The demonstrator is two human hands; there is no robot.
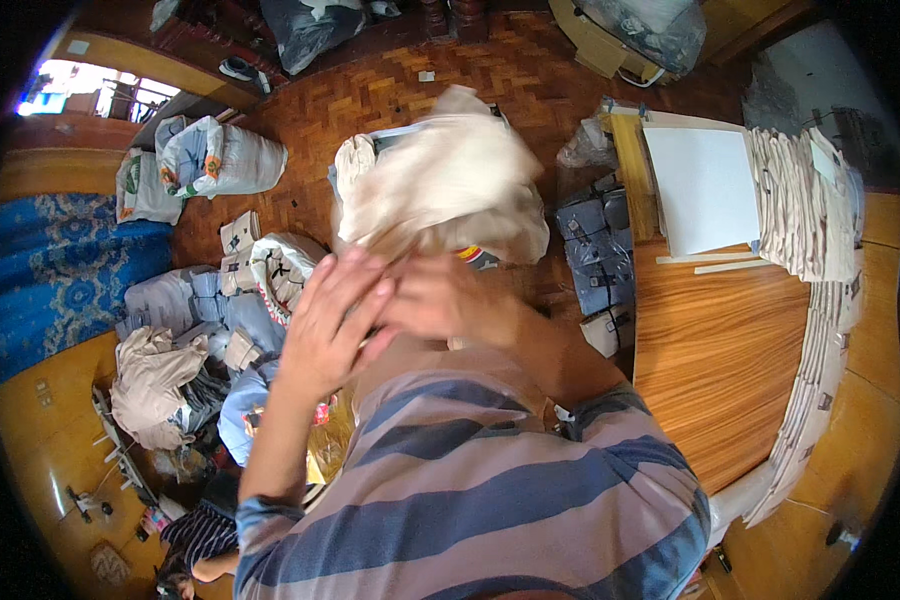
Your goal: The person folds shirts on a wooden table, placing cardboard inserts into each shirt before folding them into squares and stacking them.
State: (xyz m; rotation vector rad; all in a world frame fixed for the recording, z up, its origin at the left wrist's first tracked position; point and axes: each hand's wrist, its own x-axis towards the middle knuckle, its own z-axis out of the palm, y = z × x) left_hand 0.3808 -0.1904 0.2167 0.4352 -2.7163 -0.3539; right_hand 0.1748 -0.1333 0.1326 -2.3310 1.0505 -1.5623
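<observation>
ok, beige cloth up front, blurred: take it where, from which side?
The beige cloth: probably its near edge, coming from the camera side. It spreads loosely away from the camera, and that edge lies by the left grip and right grip. Blur hides exact contact.

Overexposed window [100, 92] at upper left, motion-blurred beige cloth [455, 170], fisheye-bent edges, black corners

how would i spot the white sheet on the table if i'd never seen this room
Along the right of the picture runs a table with a streaky wood-grain top. Toward its far end, just left of the folded cream cloths, lies the white sheet. It is the smooth, flat, plain rectangle, unlike those layered cloths.
</observation>
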